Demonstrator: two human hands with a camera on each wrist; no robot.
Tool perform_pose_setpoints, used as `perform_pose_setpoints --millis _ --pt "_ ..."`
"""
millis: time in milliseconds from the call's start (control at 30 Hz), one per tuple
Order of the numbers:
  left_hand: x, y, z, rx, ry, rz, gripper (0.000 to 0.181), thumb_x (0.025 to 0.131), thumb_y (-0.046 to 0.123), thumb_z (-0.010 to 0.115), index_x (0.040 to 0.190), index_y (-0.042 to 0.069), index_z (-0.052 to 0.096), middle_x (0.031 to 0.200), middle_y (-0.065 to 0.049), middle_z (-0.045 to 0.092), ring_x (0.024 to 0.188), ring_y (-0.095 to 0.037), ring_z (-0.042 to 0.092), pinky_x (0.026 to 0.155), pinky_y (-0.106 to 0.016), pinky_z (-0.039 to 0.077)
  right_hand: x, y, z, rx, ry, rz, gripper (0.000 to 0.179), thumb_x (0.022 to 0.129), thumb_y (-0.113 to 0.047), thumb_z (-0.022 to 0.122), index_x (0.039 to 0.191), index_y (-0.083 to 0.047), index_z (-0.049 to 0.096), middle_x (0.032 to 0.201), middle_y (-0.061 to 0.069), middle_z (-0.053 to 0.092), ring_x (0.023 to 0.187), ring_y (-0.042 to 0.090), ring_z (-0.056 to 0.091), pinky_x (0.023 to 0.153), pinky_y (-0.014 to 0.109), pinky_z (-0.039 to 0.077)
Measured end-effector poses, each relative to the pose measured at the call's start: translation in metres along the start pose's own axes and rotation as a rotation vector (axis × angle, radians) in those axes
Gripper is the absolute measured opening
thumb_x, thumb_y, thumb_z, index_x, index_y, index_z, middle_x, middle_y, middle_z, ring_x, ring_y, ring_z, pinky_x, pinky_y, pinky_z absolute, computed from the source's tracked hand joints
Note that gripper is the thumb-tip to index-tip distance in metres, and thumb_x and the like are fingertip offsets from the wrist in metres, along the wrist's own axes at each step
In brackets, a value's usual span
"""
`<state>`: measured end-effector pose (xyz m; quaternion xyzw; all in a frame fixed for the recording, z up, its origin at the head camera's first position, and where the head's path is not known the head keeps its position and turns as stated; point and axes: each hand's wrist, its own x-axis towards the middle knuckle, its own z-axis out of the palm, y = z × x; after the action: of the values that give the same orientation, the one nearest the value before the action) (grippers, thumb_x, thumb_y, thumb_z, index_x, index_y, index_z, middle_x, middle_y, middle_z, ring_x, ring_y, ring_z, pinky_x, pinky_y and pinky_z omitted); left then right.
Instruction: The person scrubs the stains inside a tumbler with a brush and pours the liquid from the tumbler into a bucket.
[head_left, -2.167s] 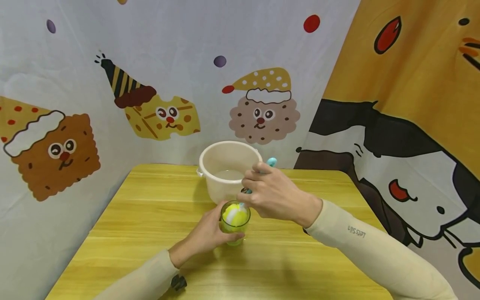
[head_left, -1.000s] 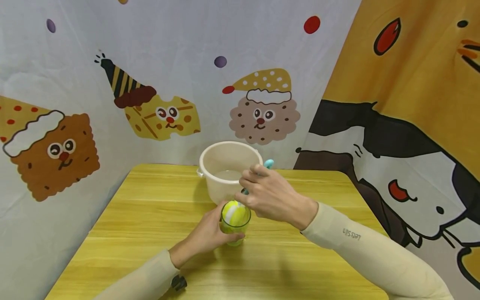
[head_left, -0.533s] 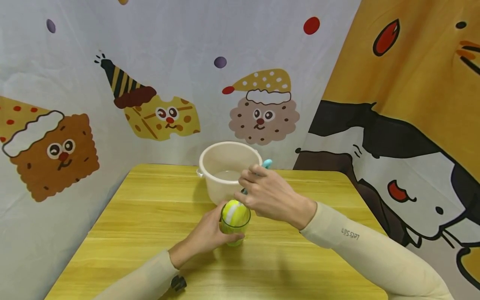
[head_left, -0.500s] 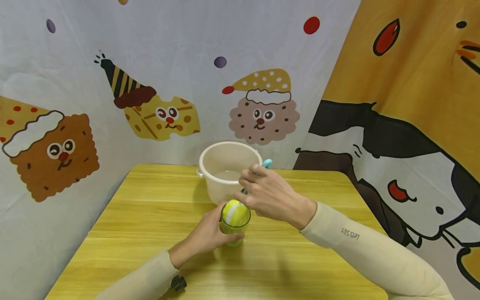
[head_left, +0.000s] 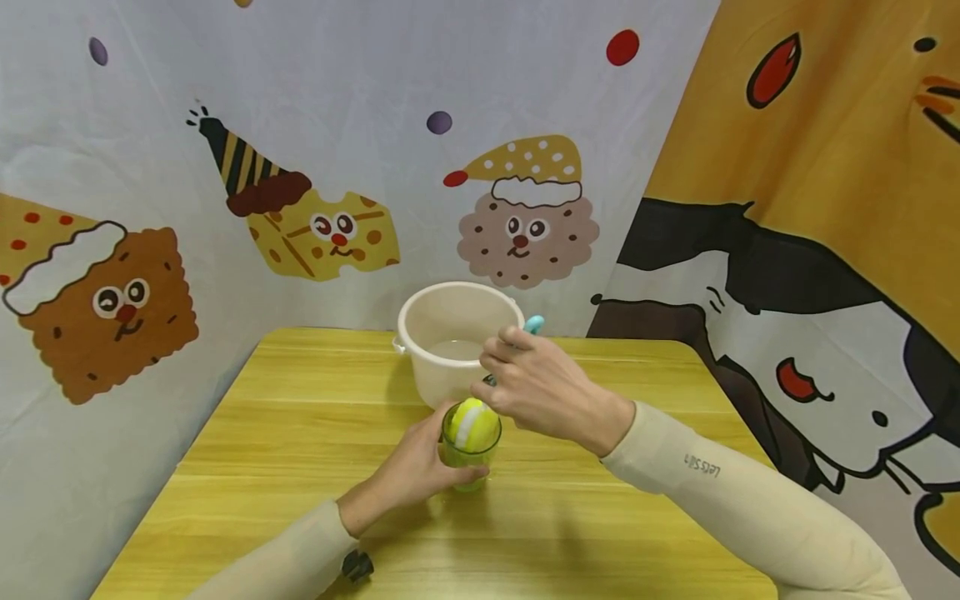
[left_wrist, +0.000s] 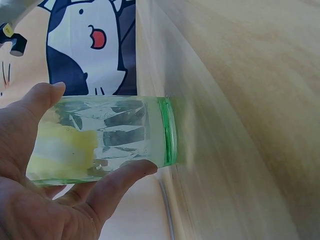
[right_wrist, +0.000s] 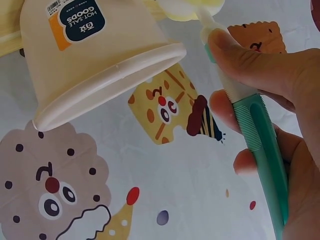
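Observation:
My left hand [head_left: 416, 467] grips a clear green-tinted drinking glass [left_wrist: 125, 122], thumb on one side and fingers on the other. The glass's base is right at the tabletop, and its mouth faces up. Inside its upper part sits the yellow-and-white sponge head [head_left: 474, 427] of a cup brush, bulging just above the rim. My right hand [head_left: 543, 387] holds the brush by its teal-and-white handle [right_wrist: 257, 135], thumb pressed along the neck. The handle's light-blue end pokes out above that hand in the head view. Part of the brush neck is hidden behind the right fingers there.
A cream plastic bucket [head_left: 438, 387] stands directly behind the glass, a little water-like sheen on its floor. The yellow wood-grain table [head_left: 315, 400] runs under everything. Cartoon-printed cloth [head_left: 337, 83] hangs close behind the table and along its sides.
The right hand has shifted slightly left, and the sponge head has turned and sits a bit higher in the glass. The left hand and glass have stayed in place.

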<state>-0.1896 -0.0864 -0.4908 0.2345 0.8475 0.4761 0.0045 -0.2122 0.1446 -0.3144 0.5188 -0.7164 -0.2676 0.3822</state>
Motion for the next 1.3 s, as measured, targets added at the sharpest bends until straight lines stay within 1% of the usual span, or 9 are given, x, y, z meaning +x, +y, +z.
perform_pose_setpoints --millis 133,433,667,933,1300 --pt "0.0001 -0.0003 -0.0001 0.001 -0.002 -0.008 0.095 0.090 0.040 0.103 0.167 0.022 0.051 0.144 0.003 0.076 0.128 -0.016 0.075 0.109 -0.042 0.064 0.0000 -0.0005 0.0001 -0.001 -0.007 -0.003 0.019 0.086 -0.017 0.090 0.086 -0.029 0.075 0.087 -0.004 0.077 0.100 0.020 0.066 0.103 0.035 0.049" --pt "0.0000 -0.0006 0.0005 0.014 0.002 -0.017 0.093 0.089 0.041 0.104 0.164 0.021 0.052 0.142 0.004 0.076 0.124 -0.015 0.074 0.103 -0.036 0.064 0.0014 -0.0017 -0.0024 -0.021 -0.022 -0.014 0.017 0.089 -0.018 0.089 0.084 -0.028 0.076 0.086 -0.003 0.077 0.101 0.020 0.067 0.103 0.035 0.048" --pt "0.0002 -0.0010 0.0007 0.014 -0.002 -0.013 0.093 0.090 0.041 0.103 0.165 0.022 0.052 0.143 0.004 0.076 0.126 -0.016 0.074 0.104 -0.037 0.064 0.0025 -0.0020 -0.0042 -0.023 -0.036 -0.023 0.017 0.088 -0.020 0.089 0.083 -0.028 0.074 0.085 -0.004 0.078 0.101 0.019 0.068 0.102 0.034 0.047" --pt "0.0000 -0.0014 0.0003 0.012 -0.005 -0.013 0.093 0.090 0.042 0.103 0.165 0.023 0.052 0.143 0.004 0.076 0.125 -0.015 0.074 0.105 -0.037 0.064 0.0031 -0.0018 -0.0059 -0.011 -0.044 -0.023 0.018 0.088 -0.019 0.089 0.083 -0.028 0.075 0.084 -0.005 0.078 0.101 0.019 0.068 0.102 0.034 0.046" --pt "-0.0008 -0.0016 0.0007 0.030 0.008 -0.002 0.093 0.089 0.041 0.103 0.164 0.021 0.053 0.143 0.003 0.076 0.125 -0.017 0.075 0.106 -0.040 0.064 0.0037 -0.0022 -0.0092 -0.003 -0.069 -0.025 0.018 0.087 -0.018 0.089 0.085 -0.029 0.075 0.086 -0.006 0.079 0.100 0.018 0.068 0.102 0.034 0.045"
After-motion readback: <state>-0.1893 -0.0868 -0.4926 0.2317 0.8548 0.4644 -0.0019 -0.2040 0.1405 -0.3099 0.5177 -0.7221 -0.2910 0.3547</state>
